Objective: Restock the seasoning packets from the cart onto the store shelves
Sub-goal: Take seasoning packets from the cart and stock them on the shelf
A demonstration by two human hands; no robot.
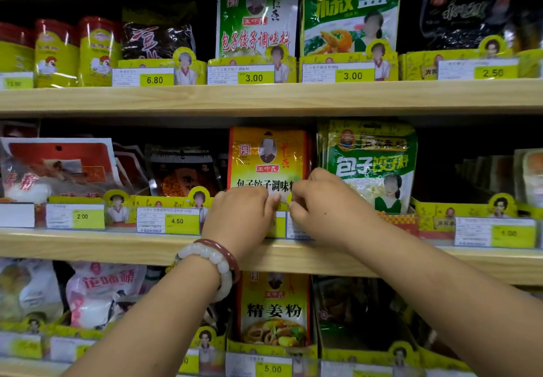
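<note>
An orange-yellow seasoning packet (269, 157) stands upright in a yellow display box on the middle shelf (147, 244). My left hand (239, 215), with a bead bracelet and a red bangle on its wrist, has its fingers curled at the packet's lower edge and the box front. My right hand (323, 200) meets it from the right, fingers curled at the same spot, apparently pinching the packet's bottom edge. The hands cover the box front and part of its price tag. The cart is out of view.
A green dumpling-seasoning packet (373, 165) stands right beside the orange one. Dark packets (182, 170) sit to the left. The top shelf (264, 97) carries more packets and red-lidded cans. A ginger powder packet (274, 309) stands on the shelf below.
</note>
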